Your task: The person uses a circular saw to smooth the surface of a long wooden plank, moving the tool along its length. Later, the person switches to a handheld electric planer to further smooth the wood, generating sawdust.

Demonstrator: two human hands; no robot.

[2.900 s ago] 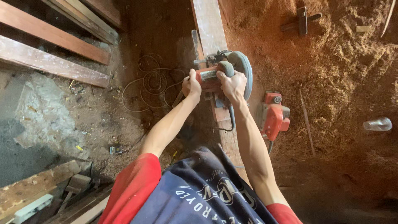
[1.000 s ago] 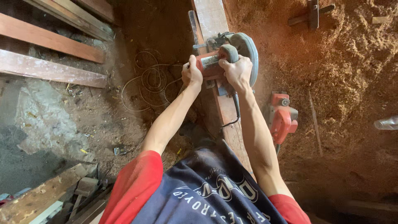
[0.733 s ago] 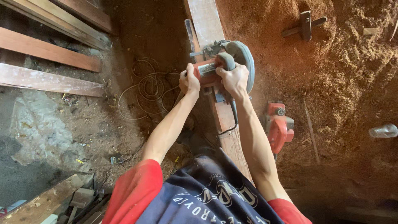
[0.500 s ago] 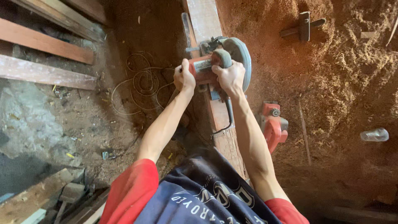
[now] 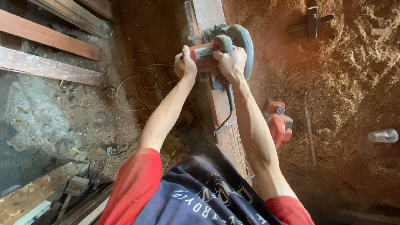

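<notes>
Two hands on one tool: right hand [image 5: 231,63] wrapped shut round the top grip of the red-bodied circular saw [image 5: 221,50], left hand [image 5: 184,66] closed on the stub at the motor end, fingers [image 5: 181,58] of both curled tight with no gap showing. Saw seated on the long plank [image 5: 225,121] in the upper middle of the frame, grey blade guard [image 5: 245,41] on the right side, nose aimed toward the top edge. Plank's long axis running from the lower middle up to the top, leaning slightly left as it rises; saw's travel lined up with that axis, so a lengthwise rip by the look of it. Judged perhaps two thirds along the visible length: most of the board below the saw already behind it, a short stretch ahead before the frame cuts it off, kerf itself too hidden to confirm. Black cord [image 5: 228,112] trailing back down the plank. Second red power tool [image 5: 279,121] lying in the sawdust [image 5: 346,83] just right of the plank, well apart from both hands. Coiled wire [image 5: 143,79] on the floor to the left.
</notes>
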